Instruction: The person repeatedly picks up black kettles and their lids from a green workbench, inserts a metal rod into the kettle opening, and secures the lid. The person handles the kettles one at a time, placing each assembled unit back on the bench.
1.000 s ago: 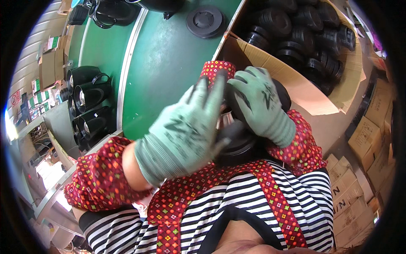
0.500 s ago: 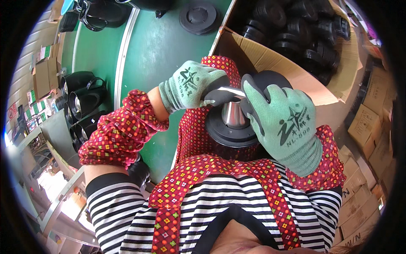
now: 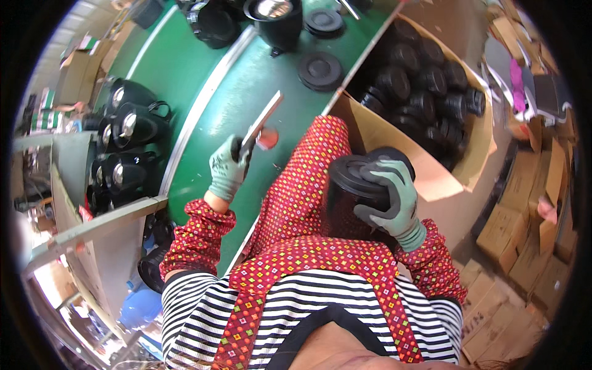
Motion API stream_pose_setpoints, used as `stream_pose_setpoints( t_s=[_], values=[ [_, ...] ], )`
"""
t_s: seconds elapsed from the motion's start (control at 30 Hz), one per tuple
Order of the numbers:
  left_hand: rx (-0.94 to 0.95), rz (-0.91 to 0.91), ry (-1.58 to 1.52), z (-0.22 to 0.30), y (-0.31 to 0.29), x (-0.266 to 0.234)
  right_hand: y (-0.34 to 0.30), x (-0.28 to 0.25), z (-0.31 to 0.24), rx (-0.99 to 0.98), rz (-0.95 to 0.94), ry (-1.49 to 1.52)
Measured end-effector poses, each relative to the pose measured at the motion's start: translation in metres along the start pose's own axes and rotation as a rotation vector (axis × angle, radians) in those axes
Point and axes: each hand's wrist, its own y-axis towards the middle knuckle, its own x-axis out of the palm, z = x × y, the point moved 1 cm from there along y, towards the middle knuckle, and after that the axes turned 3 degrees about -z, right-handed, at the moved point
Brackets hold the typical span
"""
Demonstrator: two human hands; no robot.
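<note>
My left hand [image 3: 229, 165], in a green and dark grey glove, reaches over the green table and grips a slim silver metal bar [image 3: 266, 115]. A round, shiny reddish piece [image 3: 267, 139] shows right beside the bar; whether the two are joined I cannot tell. My right hand [image 3: 394, 203], gloved alike, curls its fingers over the black lid [image 3: 346, 168] of a dark, glossy round pot [image 3: 339, 213]. That pot rests at my lap, against the red patterned apron. The glove hides part of its right side.
Black lids [image 3: 320, 71] lie at the table's far side, beside a black pot [image 3: 275, 24]. A cardboard box [image 3: 431, 176] of several black round parts stands to the right. More black pots [image 3: 132, 126] stand at the left, with cartons [image 3: 509, 219] stacked at far right.
My left hand has moved left from the pot, carrying the metal bar. The silver cone has gone from the lid. My right hand has come down onto the lid, and the view has shifted.
</note>
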Motion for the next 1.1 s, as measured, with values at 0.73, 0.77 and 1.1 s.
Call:
stream_pose_setpoints(
  t_s=[0.73, 0.77, 1.1],
  values=[
    [-0.22, 0.224, -1.26, -0.022, 0.041, -0.08, 0.12, 0.149, 0.063, 0.526, 0.075, 0.755],
    [-0.241, 0.296, -1.082, -0.034, 0.072, -0.084, 0.11, 0.162, 0.069, 0.271, 0.156, 0.583],
    [-0.342, 0.714, -0.777, -0.227, 0.368, -0.081, 0.116, 0.146, 0.023, 0.032, -0.021, 0.181]
  ],
)
